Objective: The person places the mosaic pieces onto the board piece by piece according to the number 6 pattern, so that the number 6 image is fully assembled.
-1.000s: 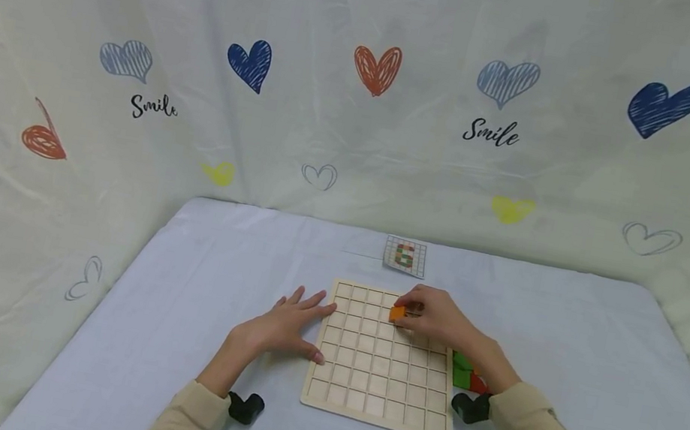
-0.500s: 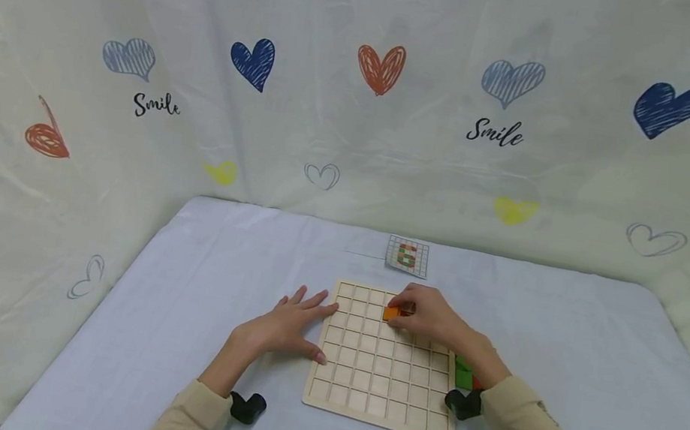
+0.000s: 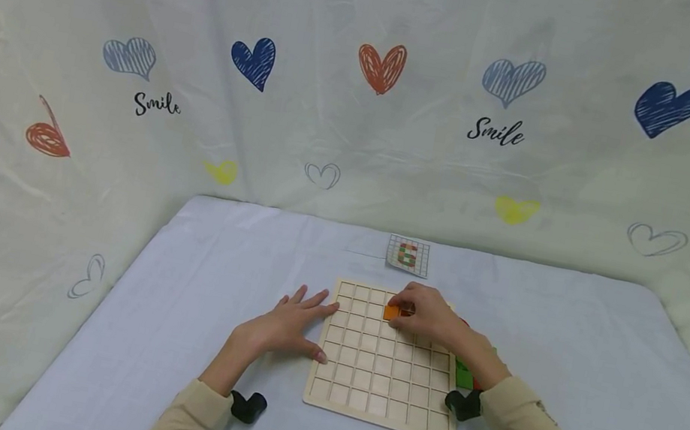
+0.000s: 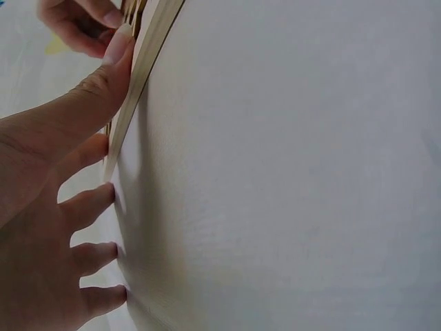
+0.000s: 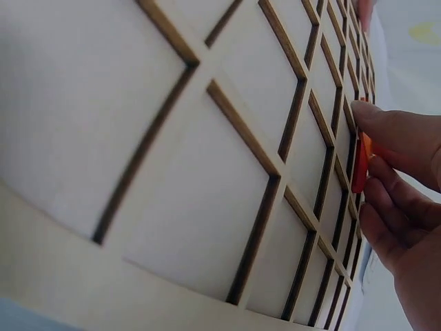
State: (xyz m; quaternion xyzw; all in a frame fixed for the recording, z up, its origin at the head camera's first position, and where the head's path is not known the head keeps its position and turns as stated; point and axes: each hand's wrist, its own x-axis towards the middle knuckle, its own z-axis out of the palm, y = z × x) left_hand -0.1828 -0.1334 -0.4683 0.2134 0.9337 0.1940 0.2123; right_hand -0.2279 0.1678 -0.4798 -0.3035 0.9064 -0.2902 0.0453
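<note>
A pale wooden grid board lies on the table, and its squares are recessed between raised ribs. My right hand pinches a small orange block between thumb and fingers at the board's far row. In the right wrist view a red block sits right beside the orange one, partly behind the fingertips. The left hand has its fingers spread, with thumb and index fingertip at the board's left edge. Its other fingertips rest on the white cloth.
Green blocks and some red ones lie just right of the board, partly hidden under the right forearm. A card printed with a coloured grid pattern lies behind the board. Black wrist-worn devices sit at both cuffs. A white curtain with hearts stands behind.
The right hand has shifted slightly left along the far row with the orange block, then held nearly still. The left hand stays in place at the board's edge.
</note>
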